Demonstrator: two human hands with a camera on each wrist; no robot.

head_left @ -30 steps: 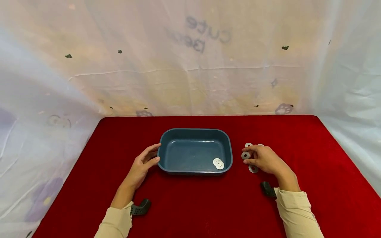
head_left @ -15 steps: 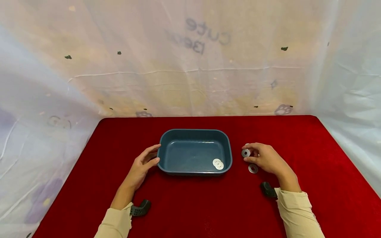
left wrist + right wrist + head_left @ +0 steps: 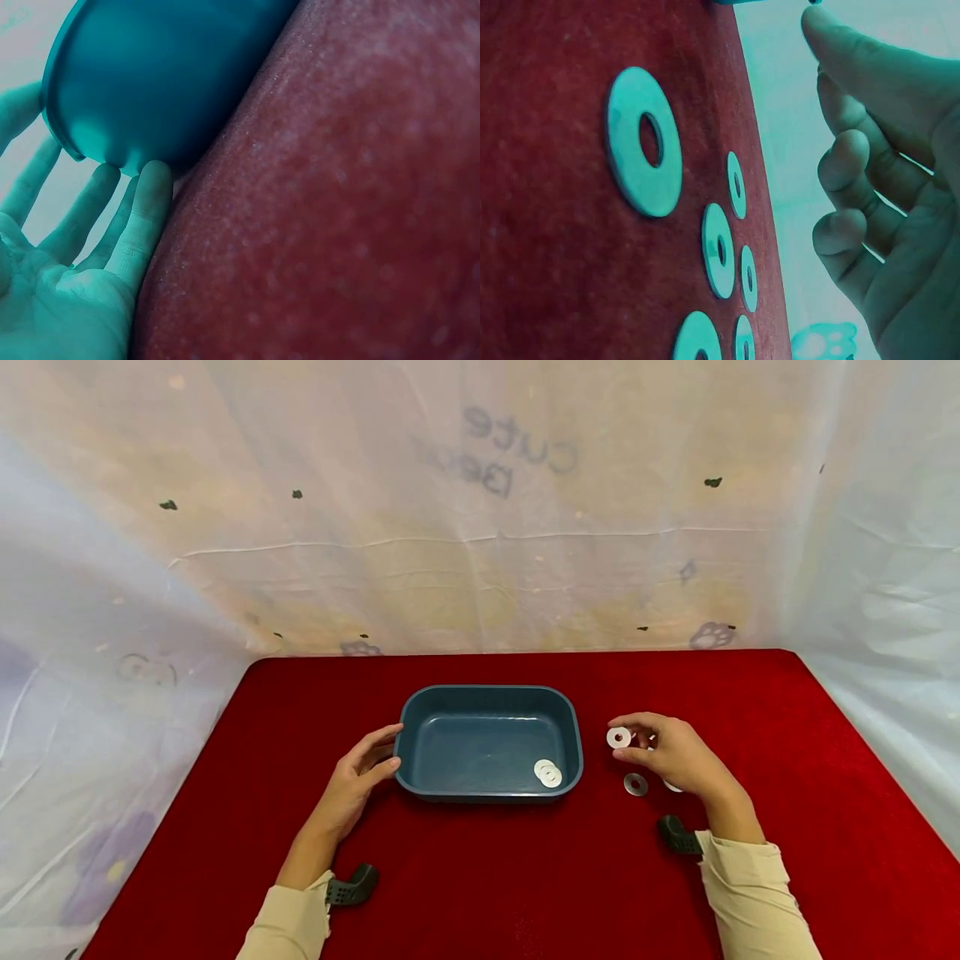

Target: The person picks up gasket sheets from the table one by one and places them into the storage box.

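A blue-grey rectangular tub [image 3: 487, 693] stands on the red cloth between the hands. My left hand [image 3: 356, 777] touches its left end; in the left wrist view the fairly straight fingers [image 3: 142, 217] rest against the wall. My right hand [image 3: 671, 752], to the right of the tub, pinches a flat metal washer [image 3: 611, 741] between thumb and fingertips, raised above the cloth. That washer is almost wholly out of the right wrist view. Two overlapping washers [image 3: 552, 780] lie inside the tub at its front right corner.
A loose washer [image 3: 627, 786] lies below the right hand, and another washer [image 3: 672, 787] is partly hidden by it. Several washers [image 3: 626, 150] lie spread on the cloth in the right wrist view. A pale printed curtain [image 3: 480, 593] hangs behind the table.
My right hand has risen slightly with the pinched washer, moving away from the washers on the cloth. My left hand and the tub have stayed in place.
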